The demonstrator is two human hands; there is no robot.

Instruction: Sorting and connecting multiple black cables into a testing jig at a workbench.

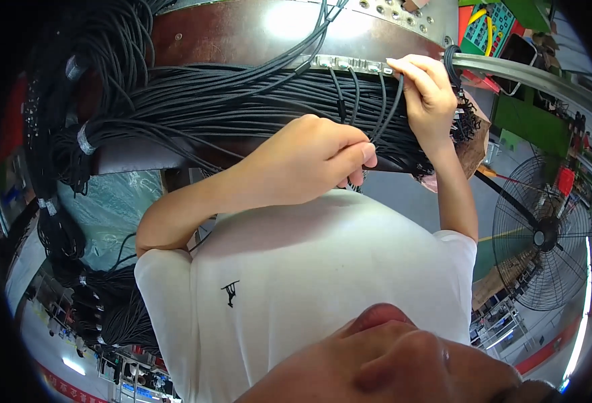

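Observation:
My left hand [323, 161] is closed in a pinch, with a black cable [396, 101] running up from its fingertips. The top of that cable meets the right end of a narrow metal strip [343, 65] of small connectors. There, the fingertips of my right hand [430, 94] are closed around the cable's end; the end itself is mostly hidden by them. Other black cables [355, 97] hang down from the same strip to the left. Beneath both hands, many loose black cables [242, 94] lie across a dark brown bench top [208, 37].
Tied cable bundles [84, 138] hang at the left, beside a green plastic bag [114, 215]. A curved metal rail [531, 70] extends right from the bench. A black fan [545, 234] stands at the right. A phone [516, 60] lies at the upper right.

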